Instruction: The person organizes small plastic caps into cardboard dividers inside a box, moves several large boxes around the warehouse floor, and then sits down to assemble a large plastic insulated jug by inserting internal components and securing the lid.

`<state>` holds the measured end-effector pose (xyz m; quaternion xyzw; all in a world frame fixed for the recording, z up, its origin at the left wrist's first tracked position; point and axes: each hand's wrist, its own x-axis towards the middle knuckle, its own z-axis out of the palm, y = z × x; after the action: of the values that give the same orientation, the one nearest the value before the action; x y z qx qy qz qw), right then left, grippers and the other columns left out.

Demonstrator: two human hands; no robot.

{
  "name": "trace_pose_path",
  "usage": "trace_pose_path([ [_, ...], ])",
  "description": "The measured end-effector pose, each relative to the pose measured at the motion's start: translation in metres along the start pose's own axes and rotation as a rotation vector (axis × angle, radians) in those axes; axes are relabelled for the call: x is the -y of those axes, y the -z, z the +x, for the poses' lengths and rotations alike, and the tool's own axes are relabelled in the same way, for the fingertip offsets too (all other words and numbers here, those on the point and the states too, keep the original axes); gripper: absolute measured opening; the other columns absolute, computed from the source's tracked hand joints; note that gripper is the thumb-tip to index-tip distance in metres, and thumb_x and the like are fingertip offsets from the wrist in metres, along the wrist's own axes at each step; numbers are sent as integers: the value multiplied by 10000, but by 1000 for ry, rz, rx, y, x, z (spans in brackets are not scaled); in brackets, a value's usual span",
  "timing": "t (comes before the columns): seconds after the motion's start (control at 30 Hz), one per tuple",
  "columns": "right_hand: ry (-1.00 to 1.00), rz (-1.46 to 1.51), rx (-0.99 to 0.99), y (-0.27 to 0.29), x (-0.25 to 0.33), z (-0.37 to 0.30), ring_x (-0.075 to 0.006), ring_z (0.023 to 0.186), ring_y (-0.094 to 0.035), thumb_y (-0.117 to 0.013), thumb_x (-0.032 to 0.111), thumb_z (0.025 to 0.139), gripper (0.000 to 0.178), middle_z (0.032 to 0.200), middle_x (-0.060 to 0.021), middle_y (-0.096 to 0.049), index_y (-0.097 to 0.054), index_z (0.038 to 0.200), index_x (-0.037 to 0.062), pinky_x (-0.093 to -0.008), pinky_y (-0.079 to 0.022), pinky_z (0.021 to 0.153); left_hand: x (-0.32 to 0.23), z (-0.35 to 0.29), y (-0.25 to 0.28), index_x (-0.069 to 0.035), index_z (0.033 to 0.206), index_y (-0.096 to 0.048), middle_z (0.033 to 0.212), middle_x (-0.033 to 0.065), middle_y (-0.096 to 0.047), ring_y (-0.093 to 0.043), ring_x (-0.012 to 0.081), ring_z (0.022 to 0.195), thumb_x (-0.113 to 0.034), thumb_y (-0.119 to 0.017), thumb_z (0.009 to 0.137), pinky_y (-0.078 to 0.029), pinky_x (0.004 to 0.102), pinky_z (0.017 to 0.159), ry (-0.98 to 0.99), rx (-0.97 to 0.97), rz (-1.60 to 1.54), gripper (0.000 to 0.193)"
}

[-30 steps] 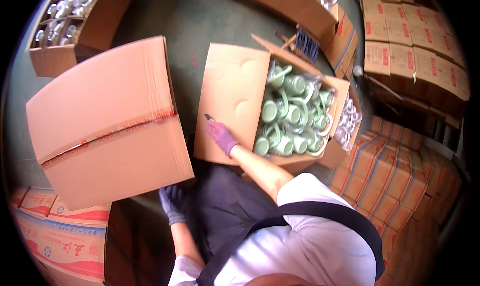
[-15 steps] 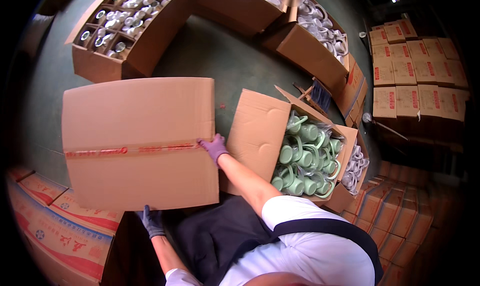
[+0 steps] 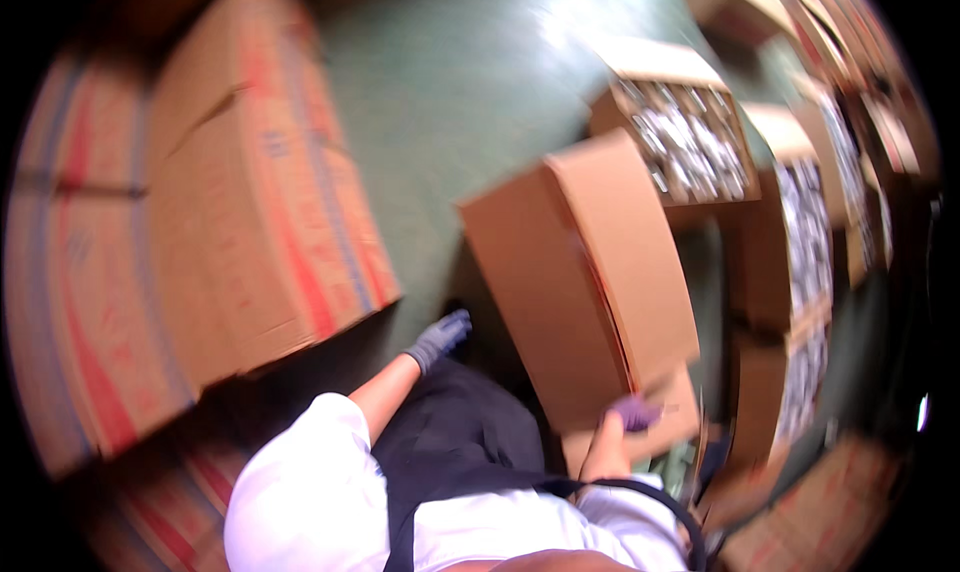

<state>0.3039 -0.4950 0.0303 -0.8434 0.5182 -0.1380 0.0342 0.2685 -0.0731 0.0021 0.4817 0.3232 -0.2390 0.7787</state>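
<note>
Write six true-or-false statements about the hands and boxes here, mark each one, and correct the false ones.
1. The left hand and the right hand are both gloved. True.
2. The left hand is gloved in purple. False: it is in blue-grey; the right hand is in purple.
3. The right hand is by the lower edge of the large brown box. True.
4. The left hand is wrapped around that box. False: it is apart from it.
5. The striped boxes are at the person's left. True.
6. Their stripes are green and yellow. False: they are red and blue.
</note>
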Motion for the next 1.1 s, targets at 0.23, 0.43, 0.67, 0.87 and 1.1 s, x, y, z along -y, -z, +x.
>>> trace_pose_path([
  [0.23,387,649,607,-29,32,21,-218,834,-571,-487,-86,833,321,981,-108,-604,-536,1142,-14,-301,-487,730,2,-103,56,-54,921,-620,913,180,-653,-619,351,836,-343,-467,898,-455,442,753,-182,-184,1081,327],
  [0.43,370,767,1426,35,191,-67,-57,527,-394,-389,-176,781,747,900,-38,-555,-376,1438,180,-202,-343,454,-4,-160,76,-103,884,-611,792,35,-602,-563,158,716,-243,-511,907,-460,346,664,-337,-236,627,173],
  [0.67,891,324,1305,46,337,-110,-132,654,-571,-588,106,882,267,873,-97,-617,-568,1141,45,-289,-456,545,-11,-147,59,-27,1172,-623,1004,51,-656,-590,121,956,-287,-575,923,-459,264,861,-169,-800,82,363],
  [0.87,1144,384,1714,107,472,-252,-112,662,-463,-573,306,924,273,756,-21,-503,-530,954,37,-283,-407,609,154,-181,47,-38,1041,-671,897,1,-625,-570,111,843,-330,-563,928,-468,270,781,-274,-1067,-630,331],
  [1.1,1619,594,1661,134,639,-447,-190,833,-507,-570,333,917,348,973,-89,-556,-545,1110,46,-332,-449,711,1,-150,55,-104,1284,-544,1102,27,-612,-590,107,842,-565,-525,898,-452,258,614,-304,-1304,-1096,602],
])
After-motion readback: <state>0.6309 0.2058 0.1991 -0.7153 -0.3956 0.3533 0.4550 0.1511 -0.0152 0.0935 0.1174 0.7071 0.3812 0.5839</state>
